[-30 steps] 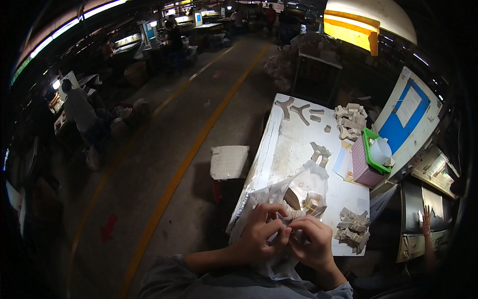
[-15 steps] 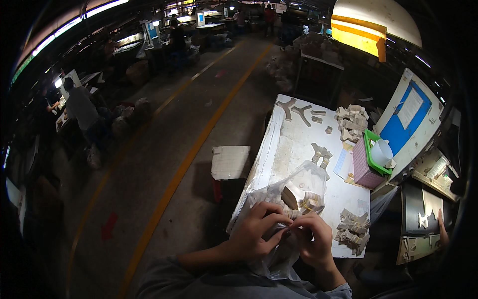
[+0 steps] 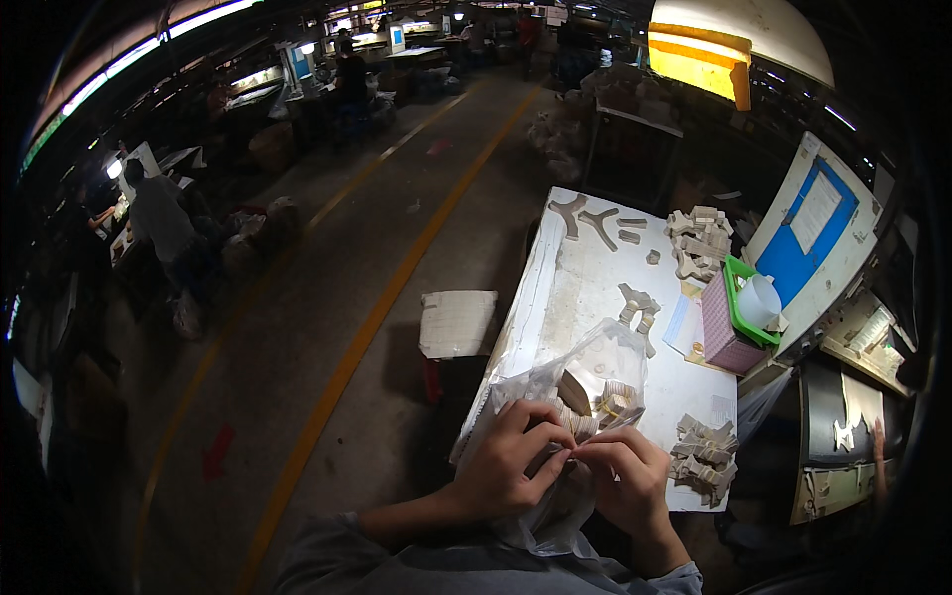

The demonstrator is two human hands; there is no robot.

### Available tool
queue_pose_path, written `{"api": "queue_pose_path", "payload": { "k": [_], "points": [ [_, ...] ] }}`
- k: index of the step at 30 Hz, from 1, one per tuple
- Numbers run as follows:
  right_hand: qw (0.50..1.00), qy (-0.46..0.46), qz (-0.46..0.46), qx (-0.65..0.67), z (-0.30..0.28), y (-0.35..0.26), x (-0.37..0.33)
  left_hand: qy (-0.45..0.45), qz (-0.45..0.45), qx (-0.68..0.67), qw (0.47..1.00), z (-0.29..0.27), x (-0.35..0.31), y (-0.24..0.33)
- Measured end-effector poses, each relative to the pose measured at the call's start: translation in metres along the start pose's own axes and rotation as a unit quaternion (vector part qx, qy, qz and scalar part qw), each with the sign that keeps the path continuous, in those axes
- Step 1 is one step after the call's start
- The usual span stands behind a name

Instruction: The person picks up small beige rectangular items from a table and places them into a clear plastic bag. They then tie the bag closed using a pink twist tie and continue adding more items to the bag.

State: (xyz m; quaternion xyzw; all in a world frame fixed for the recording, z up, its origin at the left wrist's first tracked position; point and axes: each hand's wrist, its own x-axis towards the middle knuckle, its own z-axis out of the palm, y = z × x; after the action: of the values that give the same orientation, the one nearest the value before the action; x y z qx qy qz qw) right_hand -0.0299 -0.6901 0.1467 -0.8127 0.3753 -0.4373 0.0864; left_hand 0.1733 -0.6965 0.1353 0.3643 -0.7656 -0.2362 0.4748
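Note:
A clear plastic bag [image 3: 595,372] holding several pale cut pieces lies at the near end of a white worktable [image 3: 575,288]. My left hand [image 3: 511,456] and my right hand [image 3: 625,476] both pinch the bag's near edge, fingertips almost touching over it. The bag bunches down between my wrists toward my lap. Loose pale shaped pieces [image 3: 635,302] lie just beyond the bag. A small stack of similar pieces [image 3: 704,451] sits right of my right hand.
A bigger stack of pieces [image 3: 699,238] and flat Y-shaped cutouts [image 3: 585,218] lie at the table's far end. A pink basket with a green tray and white cup [image 3: 739,307] stands at the right edge. A white stool [image 3: 456,322] stands left of the table. People work at far left.
Both hands stay closed on the bag's edge with only small finger shifts. The bag's top has settled slightly.

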Motion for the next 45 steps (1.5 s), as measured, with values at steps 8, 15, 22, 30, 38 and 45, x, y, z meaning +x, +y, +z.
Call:
{"api": "queue_pose_path", "payload": {
  "k": [8, 15, 22, 30, 38, 45],
  "points": [
    [0.996, 0.018, 0.042, 0.072, 0.0040, -0.0012, 0.0010, -0.009, -0.006, -0.020, 1.000, -0.0030, -0.0001, 0.0001],
    [0.995, 0.013, 0.035, 0.089, 0.0033, -0.0025, 0.0036, 0.000, -0.027, -0.025, 0.999, -0.0007, -0.0005, -0.0029],
    [0.995, 0.018, 0.020, 0.093, 0.0026, -0.0049, 0.0026, 0.030, -0.037, 0.003, 0.999, 0.0043, 0.0005, 0.0009],
    [0.995, 0.019, 0.027, 0.091, 0.0036, -0.0041, 0.0019, 0.011, -0.023, 0.014, 1.000, 0.0014, 0.0002, -0.0006],
    [0.993, 0.035, 0.047, 0.102, 0.0068, -0.0045, 0.0027, 0.009, -0.024, -0.026, 0.999, -0.0014, -0.0010, -0.0042],
    [0.996, 0.030, 0.028, 0.085, 0.0080, 0.0001, -0.0012, 0.005, -0.035, -0.053, 0.998, -0.0025, -0.0036, -0.0077]
  ]
}}
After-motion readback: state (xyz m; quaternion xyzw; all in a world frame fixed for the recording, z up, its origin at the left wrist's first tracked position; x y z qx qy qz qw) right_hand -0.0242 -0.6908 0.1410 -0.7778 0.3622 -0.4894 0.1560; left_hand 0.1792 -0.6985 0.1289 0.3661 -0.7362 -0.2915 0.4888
